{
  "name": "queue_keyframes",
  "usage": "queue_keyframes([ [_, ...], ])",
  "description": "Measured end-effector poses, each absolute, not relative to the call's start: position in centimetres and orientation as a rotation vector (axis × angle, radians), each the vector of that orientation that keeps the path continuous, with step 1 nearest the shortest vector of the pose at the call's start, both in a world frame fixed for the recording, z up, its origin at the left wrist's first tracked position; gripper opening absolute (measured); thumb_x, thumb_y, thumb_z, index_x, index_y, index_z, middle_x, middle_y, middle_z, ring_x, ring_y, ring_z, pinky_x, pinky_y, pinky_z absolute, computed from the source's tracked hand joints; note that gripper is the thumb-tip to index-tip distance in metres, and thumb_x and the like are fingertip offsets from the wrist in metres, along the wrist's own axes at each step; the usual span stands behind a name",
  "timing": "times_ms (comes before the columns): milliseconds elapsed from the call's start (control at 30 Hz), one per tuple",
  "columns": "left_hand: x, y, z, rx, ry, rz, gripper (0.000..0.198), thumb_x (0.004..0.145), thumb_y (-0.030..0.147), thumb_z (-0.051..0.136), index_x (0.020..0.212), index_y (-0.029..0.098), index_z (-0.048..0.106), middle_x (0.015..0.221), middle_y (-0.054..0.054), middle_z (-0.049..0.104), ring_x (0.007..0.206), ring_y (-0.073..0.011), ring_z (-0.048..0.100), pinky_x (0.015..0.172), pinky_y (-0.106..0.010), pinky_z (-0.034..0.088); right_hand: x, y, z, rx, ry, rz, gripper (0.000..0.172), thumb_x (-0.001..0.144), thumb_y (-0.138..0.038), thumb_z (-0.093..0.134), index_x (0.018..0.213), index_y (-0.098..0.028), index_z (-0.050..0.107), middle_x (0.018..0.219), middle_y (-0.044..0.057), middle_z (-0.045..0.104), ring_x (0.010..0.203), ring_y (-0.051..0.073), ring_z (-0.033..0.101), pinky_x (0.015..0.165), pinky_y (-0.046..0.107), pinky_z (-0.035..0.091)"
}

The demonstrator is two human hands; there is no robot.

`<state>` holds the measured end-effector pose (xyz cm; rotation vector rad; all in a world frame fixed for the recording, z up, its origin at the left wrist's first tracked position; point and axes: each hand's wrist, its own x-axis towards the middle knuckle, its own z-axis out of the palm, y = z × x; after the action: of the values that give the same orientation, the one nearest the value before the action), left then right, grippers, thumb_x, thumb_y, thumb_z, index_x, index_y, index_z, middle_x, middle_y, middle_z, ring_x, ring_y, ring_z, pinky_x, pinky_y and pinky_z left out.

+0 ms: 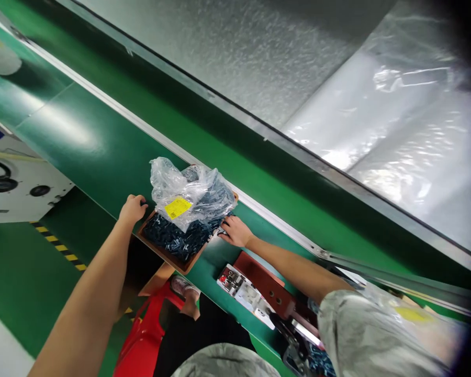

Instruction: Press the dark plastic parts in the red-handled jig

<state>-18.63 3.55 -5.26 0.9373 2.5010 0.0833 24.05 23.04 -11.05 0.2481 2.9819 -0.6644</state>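
A brown tray [186, 269] sits on the green bench, filled with many small dark parts [176, 238]. On its far half lies a crumpled clear plastic bag [204, 191] with a yellow label and more dark parts showing through. My left hand [132, 209] is beside the tray's left end, its fingers curled in; something small and dark shows at the fingertips. At the right edge of the tray is my right hand [236, 231], fingers bent together beside the bag and the dark parts. What they grip, if anything, is too small to name.
A white fixture [245, 293] with metal parts and a reddish-brown block [259, 277] stand right of the tray. A black lever clamp [292, 348] is nearer me. A red stool [141, 335] is below the bench. Wrapped sheets [396, 120] lie beyond the rail.
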Motion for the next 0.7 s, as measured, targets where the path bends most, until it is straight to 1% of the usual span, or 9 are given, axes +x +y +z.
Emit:
queue_keyframes([
  [67,-18.6,3.7,-5.6,0.915,2.501,0.097,0.026,0.082,0.032,0.062,0.104,0.020,0.068,0.116,-0.015,0.061,0.104,-0.0297,0.065,0.101,-0.043,0.051,24.1,23.0,-11.4,0.259,2.978,-0.678,0.048,0.102,-0.052,0.043,0.123,-0.015,0.068,0.123,0.020,0.060,0.111,0.033,0.052,0.095,0.047,0.043],
  [133,-18.8,3.6,-6.1,0.866,2.527,0.114,0.031,0.080,0.033,0.065,0.108,0.018,0.066,0.113,-0.015,0.064,0.106,-0.0289,0.065,0.101,-0.042,0.051,24.1,23.0,-11.6,0.264,2.976,-0.678,0.047,0.103,-0.051,0.042,0.122,-0.016,0.068,0.119,0.020,0.061,0.108,0.032,0.053,0.093,0.046,0.044],
  [200,-19.0,3.5,-6.5,0.789,2.561,0.139,0.037,0.078,0.035,0.068,0.109,0.016,0.065,0.109,-0.016,0.067,0.104,-0.0307,0.066,0.097,-0.044,0.053,23.9,22.9,-11.5,0.247,2.967,-0.660,0.047,0.104,-0.049,0.040,0.121,-0.015,0.068,0.116,0.019,0.062,0.105,0.031,0.054,0.091,0.045,0.045],
  [300,-19.1,3.4,-7.0,0.674,2.597,0.193,0.030,0.074,0.035,0.072,0.096,0.016,0.067,0.097,-0.016,0.071,0.096,-0.0330,0.068,0.091,-0.047,0.054,23.7,22.9,-11.1,0.207,2.950,-0.624,0.048,0.106,-0.046,0.037,0.120,-0.013,0.068,0.110,0.018,0.064,0.100,0.030,0.056,0.090,0.044,0.046],
  [433,-18.7,2.7,-6.6,0.557,2.640,0.319,0.019,0.073,0.035,0.072,0.081,0.019,0.066,0.085,-0.012,0.071,0.087,-0.0303,0.068,0.087,-0.046,0.055,23.4,22.7,-10.5,0.175,2.947,-0.581,0.048,0.107,-0.040,0.032,0.119,-0.010,0.068,0.106,0.018,0.067,0.101,0.029,0.057,0.092,0.042,0.047],
  [500,-18.0,1.7,-5.9,0.489,2.689,0.397,0.019,0.077,0.036,0.068,0.084,0.018,0.067,0.087,-0.011,0.071,0.087,-0.0283,0.068,0.087,-0.044,0.055,23.3,22.7,-10.2,0.160,2.933,-0.568,0.046,0.107,-0.036,0.032,0.119,-0.010,0.068,0.107,0.019,0.068,0.101,0.029,0.058,0.091,0.041,0.048],
  [567,-16.9,0.4,-4.8,0.423,2.746,0.477,0.029,0.085,0.041,0.060,0.097,0.016,0.067,0.093,-0.011,0.071,0.088,-0.0254,0.067,0.086,-0.042,0.056,23.2,22.7,-9.8,0.153,2.899,-0.572,0.042,0.107,-0.033,0.034,0.120,-0.011,0.068,0.111,0.019,0.069,0.102,0.028,0.060,0.090,0.040,0.049],
  [633,-14.9,-1.1,-3.4,0.376,2.794,0.647,0.040,0.089,0.047,0.055,0.110,0.015,0.065,0.095,-0.010,0.070,0.085,-0.0221,0.067,0.081,-0.037,0.057,23.0,22.9,-9.5,0.164,2.829,-0.595,0.039,0.106,-0.031,0.038,0.122,-0.012,0.067,0.116,0.019,0.069,0.104,0.028,0.061,0.091,0.040,0.050],
  [700,-12.2,-2.4,-2.0,0.386,2.804,0.854,0.045,0.089,0.052,0.056,0.113,0.015,0.064,0.092,-0.007,0.069,0.079,-0.0200,0.065,0.076,-0.034,0.057,22.8,23.1,-9.2,0.185,2.753,-0.620,0.037,0.105,-0.030,0.040,0.125,-0.012,0.066,0.120,0.019,0.069,0.106,0.028,0.062,0.093,0.039,0.050],
])
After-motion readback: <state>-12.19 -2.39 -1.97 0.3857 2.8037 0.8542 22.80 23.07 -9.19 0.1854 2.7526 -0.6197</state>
